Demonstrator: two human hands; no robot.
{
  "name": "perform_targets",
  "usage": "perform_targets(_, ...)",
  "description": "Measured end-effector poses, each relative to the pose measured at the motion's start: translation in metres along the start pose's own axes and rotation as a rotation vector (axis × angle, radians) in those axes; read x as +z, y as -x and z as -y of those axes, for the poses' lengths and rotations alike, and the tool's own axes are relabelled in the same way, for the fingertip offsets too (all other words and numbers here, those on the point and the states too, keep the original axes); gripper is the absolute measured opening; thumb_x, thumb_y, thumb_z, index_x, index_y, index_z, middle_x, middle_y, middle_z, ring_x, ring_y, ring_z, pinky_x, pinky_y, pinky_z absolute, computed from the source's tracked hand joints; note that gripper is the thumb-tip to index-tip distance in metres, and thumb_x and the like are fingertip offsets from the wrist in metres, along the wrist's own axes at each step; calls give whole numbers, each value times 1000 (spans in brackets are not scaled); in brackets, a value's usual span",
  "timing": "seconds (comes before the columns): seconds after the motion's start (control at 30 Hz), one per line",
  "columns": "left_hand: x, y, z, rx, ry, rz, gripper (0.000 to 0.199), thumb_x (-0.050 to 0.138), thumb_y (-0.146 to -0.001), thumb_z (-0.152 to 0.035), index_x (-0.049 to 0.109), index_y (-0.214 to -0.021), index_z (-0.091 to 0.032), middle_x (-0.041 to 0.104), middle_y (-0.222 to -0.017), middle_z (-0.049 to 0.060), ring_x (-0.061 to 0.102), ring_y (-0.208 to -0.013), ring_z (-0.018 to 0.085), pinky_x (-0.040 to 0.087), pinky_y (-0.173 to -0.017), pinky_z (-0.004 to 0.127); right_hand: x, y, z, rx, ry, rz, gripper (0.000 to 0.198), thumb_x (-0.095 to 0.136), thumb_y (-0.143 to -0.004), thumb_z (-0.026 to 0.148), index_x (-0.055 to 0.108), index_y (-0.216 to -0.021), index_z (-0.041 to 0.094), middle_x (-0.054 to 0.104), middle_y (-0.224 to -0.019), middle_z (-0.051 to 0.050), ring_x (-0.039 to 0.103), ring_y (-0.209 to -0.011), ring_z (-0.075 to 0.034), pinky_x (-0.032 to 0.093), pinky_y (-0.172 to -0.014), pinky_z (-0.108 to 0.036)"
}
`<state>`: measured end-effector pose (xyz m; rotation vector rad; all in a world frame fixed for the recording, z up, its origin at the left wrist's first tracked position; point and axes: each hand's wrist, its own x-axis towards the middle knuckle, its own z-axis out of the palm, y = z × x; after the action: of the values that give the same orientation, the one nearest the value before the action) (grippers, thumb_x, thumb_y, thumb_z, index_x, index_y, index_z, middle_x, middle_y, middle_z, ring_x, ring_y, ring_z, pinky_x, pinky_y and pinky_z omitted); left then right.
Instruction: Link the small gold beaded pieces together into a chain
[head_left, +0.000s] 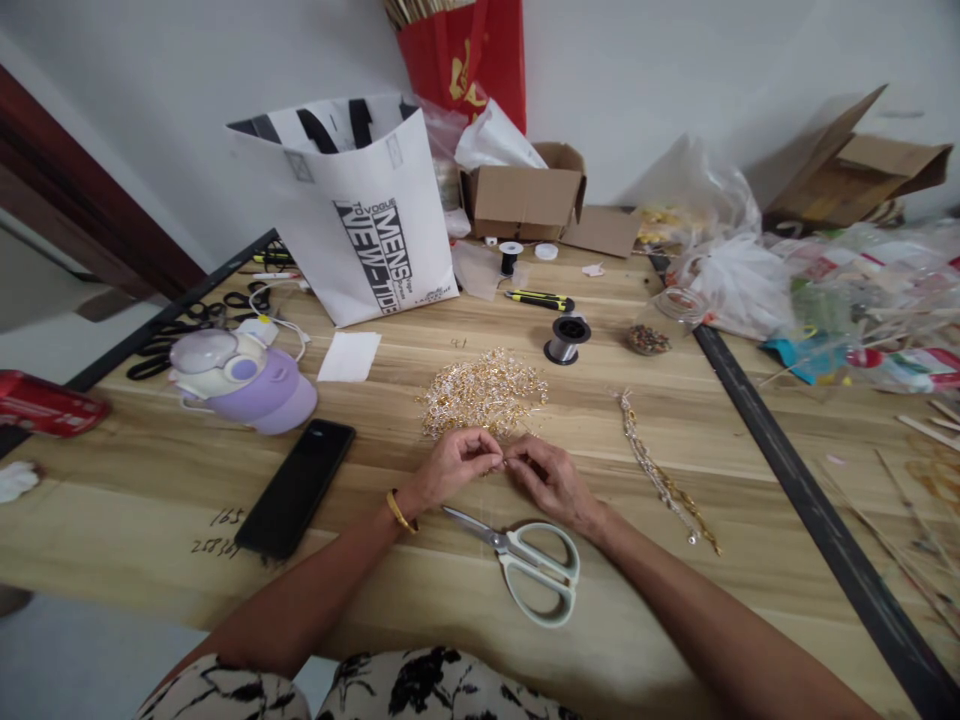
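My left hand (459,466) and my right hand (551,480) meet fingertip to fingertip over the table, both closed in a pinch. Whatever lies between the fingers is too small to make out. Just beyond them spreads a pile of small gold and clear beads (484,392). Below the hands lie scissors (541,566) with pale green handles, blades pointing left. To the right rest bead strands (651,462), silver and gold. Behind the pile stands a spool of thin clear line or wire (567,340).
A black phone (296,490) and a purple-and-white cup-like container (247,380) sit at left. Farther back are a white paper bag (367,220), a utility knife (538,299), a cardboard box (521,198) and a jar of beads (651,340). Plastic bags (739,285) crowd the right side.
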<state>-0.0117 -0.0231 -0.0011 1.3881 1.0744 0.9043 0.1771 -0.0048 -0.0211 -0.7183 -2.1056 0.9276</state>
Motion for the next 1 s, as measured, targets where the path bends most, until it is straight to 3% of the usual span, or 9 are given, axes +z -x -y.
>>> perform_targets(0.67,-1,0,-2,44,-113,-52,11,65,-75,-23,64,-74,-12,63,-72,3,56,-68,12,43,-65,22,0,0,0,186,-89,27,15,52,-89,30,58,-87,16,52,-66,1,43,-56,-10,34,-50,-21)
perform_targets(1.0,3,0,-4,-19,6,-32,14,70,-70,-23,63,-72,-11,63,-66,2,57,-62,11,45,-60,21,-1,-2,-2,94,-97,39,18,49,-91,30,59,-87,16,56,-72,-3,49,-64,-13,40,-58,-25)
